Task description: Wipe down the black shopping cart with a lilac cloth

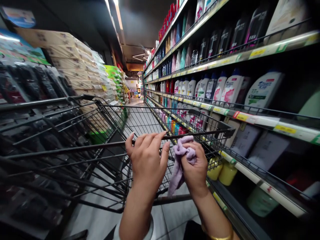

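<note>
My left hand lies over the near top rail of a black wire shopping cart. Its fingers bend over the bar, and the thumb points up on the right side. A lilac cloth is bunched in my right hand, its loose end hanging down to the left. That hand is closed around the cloth, close to the same rail, right of my left hand. Through the wire mesh the floor shows below.
On the right, long shelves hold shampoo bottles, with dark bottles above and yellow containers low down. Stacked beige packs and dark packaged goods line the left. A tiled aisle floor runs ahead between them.
</note>
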Demonstrator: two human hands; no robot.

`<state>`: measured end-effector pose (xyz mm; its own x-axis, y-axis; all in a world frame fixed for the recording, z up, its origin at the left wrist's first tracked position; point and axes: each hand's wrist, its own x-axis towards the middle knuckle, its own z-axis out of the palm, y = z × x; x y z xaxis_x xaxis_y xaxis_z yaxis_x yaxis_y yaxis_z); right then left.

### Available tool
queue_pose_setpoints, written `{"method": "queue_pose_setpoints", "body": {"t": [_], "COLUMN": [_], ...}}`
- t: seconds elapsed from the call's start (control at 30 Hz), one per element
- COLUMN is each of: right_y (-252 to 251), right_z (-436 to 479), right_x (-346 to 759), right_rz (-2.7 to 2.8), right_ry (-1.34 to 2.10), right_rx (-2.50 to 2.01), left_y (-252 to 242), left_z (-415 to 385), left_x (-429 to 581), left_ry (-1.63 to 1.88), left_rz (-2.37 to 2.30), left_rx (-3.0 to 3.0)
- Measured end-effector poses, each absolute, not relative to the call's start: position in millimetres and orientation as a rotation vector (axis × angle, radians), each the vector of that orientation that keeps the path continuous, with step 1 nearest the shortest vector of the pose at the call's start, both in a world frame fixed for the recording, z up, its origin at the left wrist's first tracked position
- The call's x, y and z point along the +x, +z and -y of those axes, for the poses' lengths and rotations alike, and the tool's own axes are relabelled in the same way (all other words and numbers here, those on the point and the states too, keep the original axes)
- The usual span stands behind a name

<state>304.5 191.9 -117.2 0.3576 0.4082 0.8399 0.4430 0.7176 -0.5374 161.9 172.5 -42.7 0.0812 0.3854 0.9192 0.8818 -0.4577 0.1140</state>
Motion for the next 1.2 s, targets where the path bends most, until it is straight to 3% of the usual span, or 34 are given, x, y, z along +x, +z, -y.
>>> {"method": "queue_pose_setpoints", "body": {"t": [0.2, 0.4, 0.6, 0.83, 1.03, 1.2], "right_y": [-127.2, -123.2, -128.9, -130.6, -127.6, -124.4], "right_z": [-186.9, -198.6, -192.7, -203.4, -190.6, -201.3], "right_x": [303.5, 337.2, 327.3, 342.1, 319.8, 340.4], "right_rz": [1.484, 1.124, 1.461, 1.051, 1.421, 1.081], "right_ry": [-0.090, -0.068, -0.065, -0.019, -0.096, -0.061], "right_rx": [-0.781, -0.856, -0.817, -0.881, -0.799, -0.849], "left_y": [-48.0, -51.0, -55.2, -55.8, -56.7, -57.7], "left_z": [-175.9, -176.6, -181.9, -182.2, -181.9, -180.9], "left_x": [171.6, 172.8, 173.9, 175.3, 171.9, 168.2], "left_ry": [-1.335, -1.366, -1.402, -1.402, -1.392, -1.352], "left_rz": [1.253, 1.221, 1.215, 1.214, 1.225, 1.205], "left_rx": [-1.847, -1.839, -1.799, -1.806, -1.830, -1.866]}}
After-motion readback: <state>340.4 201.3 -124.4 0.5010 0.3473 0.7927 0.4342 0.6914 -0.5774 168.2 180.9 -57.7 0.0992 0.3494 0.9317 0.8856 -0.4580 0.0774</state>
